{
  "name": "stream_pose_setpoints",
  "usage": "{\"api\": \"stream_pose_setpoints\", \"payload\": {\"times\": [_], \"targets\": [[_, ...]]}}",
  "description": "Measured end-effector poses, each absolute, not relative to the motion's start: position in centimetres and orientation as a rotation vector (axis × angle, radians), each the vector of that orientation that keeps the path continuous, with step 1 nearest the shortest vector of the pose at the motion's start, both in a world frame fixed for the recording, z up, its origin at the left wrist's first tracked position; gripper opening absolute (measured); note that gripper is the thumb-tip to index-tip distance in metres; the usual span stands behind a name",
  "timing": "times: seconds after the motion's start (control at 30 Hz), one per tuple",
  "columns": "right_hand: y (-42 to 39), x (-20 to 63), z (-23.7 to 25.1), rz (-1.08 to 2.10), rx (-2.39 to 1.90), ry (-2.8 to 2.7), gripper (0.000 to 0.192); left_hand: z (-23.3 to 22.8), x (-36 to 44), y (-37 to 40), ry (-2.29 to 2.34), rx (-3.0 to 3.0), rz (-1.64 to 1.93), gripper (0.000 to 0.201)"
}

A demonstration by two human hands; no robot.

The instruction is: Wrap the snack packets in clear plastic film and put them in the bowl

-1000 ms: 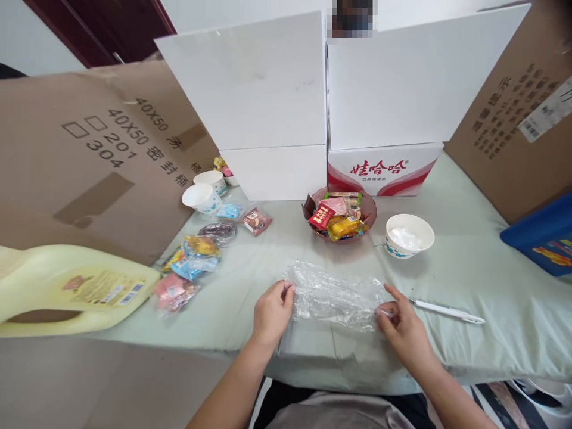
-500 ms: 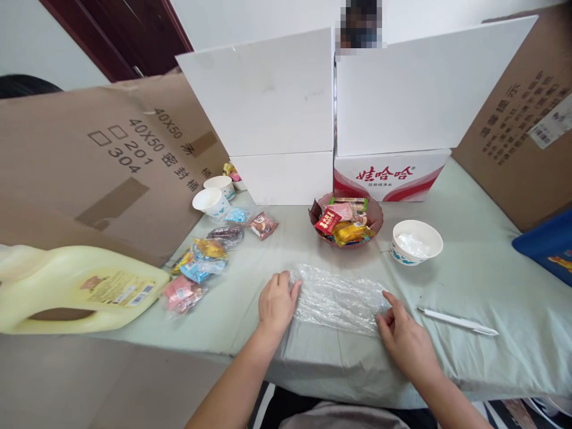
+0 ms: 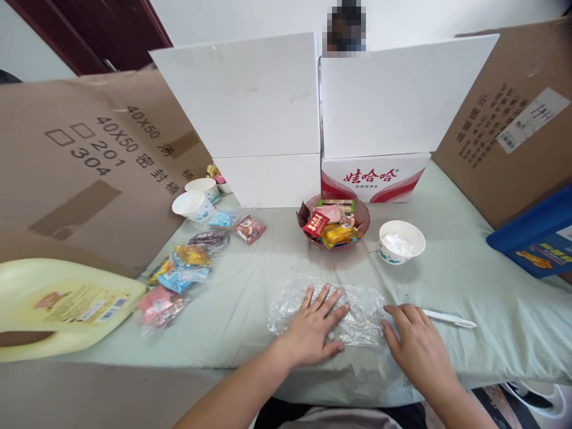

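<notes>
A crinkled clear plastic bag [image 3: 364, 310] lies flat on the green tablecloth in front of me. My left hand [image 3: 315, 328] presses palm-down on its left half, fingers spread. At the bag's right edge rests my right hand [image 3: 415, 342], its thumb and forefinger apart. A white pen [image 3: 451, 319] lies just behind the right hand, which covers one end. Beyond the bag are a reddish glass bowl [image 3: 308, 239] filled with wrapped snacks and a white paper bowl [image 3: 402, 247] with something clear and plastic inside.
Several wrapped snacks [image 3: 192, 256] lie scattered on the left, near two paper cups [image 3: 192, 205]. A pale yellow jug [image 3: 67, 298] lies at the left edge; a blue container [image 3: 536, 232] stands right. White box panels [image 3: 250, 101] and brown cardboard [image 3: 80, 155] wall the table.
My left hand has moved from the bag's left edge onto its top and flattened out. The right hand stays by the right edge. The view has shifted slightly right.
</notes>
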State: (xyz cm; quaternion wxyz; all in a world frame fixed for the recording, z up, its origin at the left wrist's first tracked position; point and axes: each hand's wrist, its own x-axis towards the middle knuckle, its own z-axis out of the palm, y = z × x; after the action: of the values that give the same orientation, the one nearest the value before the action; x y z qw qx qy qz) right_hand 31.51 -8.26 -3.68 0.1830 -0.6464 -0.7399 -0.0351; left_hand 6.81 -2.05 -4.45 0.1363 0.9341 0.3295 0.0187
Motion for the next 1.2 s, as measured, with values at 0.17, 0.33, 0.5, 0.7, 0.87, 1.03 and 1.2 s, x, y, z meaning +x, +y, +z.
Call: {"api": "stream_pose_setpoints", "payload": {"times": [0.17,0.33,0.5,0.7,0.87,1.03,1.2], "targets": [[-6.5,28.5,-4.8,-0.186,-1.497,-2.367,0.051,-4.5,6.9,-1.8,0.957,2.725,0.063,0.087],[-6.0,28.2,-7.5,-0.142,-1.553,-2.438,0.078,-5.2,0.6,0.3,1.176,2.750,0.049,0.093],[-6.1,28.6,-7.7,-0.093,-1.558,-2.439,0.081,-4.9,-5.3,0.2,1.469,2.731,0.216,0.090],[-7.3,29.1,-5.1,-0.028,-1.395,-2.449,0.070,-2.5,-3.1,-3.4,1.038,2.770,0.360,0.038],[-9.7,31.7,-4.9,0.214,-1.265,-2.527,0.042,-2.9,-3.9,-3.2,0.958,2.827,0.452,0.023],[-11.0,33.1,-5.8,0.263,-1.330,-2.426,0.029,-3.1,-5.0,-2.6,0.964,2.775,0.483,0.024],[-10.6,32.5,-4.8,0.338,-1.329,-2.291,0.016,-2.2,-4.0,-2.1,1.134,2.603,0.556,0.020]]}}
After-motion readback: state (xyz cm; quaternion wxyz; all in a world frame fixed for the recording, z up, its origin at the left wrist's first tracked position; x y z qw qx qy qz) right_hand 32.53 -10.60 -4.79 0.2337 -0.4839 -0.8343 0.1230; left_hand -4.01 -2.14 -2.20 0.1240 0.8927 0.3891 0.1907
